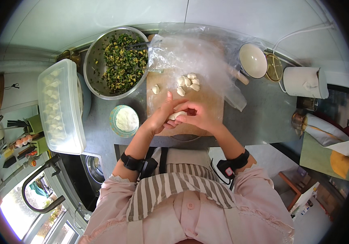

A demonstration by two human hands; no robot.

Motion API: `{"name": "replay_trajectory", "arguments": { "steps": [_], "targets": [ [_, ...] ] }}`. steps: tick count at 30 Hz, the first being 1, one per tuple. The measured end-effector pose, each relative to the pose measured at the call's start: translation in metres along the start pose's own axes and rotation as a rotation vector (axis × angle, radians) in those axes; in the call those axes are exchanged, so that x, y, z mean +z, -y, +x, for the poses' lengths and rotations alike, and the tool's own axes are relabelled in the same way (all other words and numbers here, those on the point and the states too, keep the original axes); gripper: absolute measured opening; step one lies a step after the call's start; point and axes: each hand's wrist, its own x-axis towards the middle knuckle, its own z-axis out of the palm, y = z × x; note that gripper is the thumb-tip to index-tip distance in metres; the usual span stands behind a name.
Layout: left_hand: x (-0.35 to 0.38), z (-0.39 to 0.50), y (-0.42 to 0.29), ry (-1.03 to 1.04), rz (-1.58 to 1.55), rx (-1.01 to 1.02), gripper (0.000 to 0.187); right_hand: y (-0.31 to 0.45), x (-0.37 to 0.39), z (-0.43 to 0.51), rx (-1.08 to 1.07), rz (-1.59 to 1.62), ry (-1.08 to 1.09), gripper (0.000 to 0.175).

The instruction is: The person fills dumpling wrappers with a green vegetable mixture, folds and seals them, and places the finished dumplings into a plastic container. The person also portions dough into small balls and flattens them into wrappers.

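Note:
A small piece of white dough [177, 115] is held between my two hands, over the near half of a wooden board [212, 119]. My left hand [163, 114] supports it from the left, thumb raised. The fingers of my right hand [199, 115] curl over it from the right, hiding part of it, so its exact shape cannot be told. Beyond my hands lies a cluster of several dough pieces [187, 81], and one dough piece [156, 89] sits apart to the left. A clear plastic bag [189, 52] covers the board's far part.
A steel bowl [89, 76] holds chopped green and yellow filling [122, 64]. Nearer stands a patterned bowl [112, 128] of white flour [127, 119]. A lidded plastic box [52, 106] of dumplings is at left. A rolling pin [241, 77] and white bowl [253, 60] are at right.

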Motion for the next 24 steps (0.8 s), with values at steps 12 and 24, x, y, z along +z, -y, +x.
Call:
{"name": "replay_trajectory", "arguments": {
  "steps": [12, 24],
  "targets": [
    [-0.004, -0.015, 0.001, 0.146, -0.163, -0.041, 0.032, 0.009, -0.010, 0.004, -0.038, -0.170, 0.023, 0.028],
    [0.009, 0.014, 0.042, 0.109, -0.709, 0.230, 0.036, -0.034, 0.027, -0.004, -0.068, 0.719, -0.307, 0.010]
  ]
}}
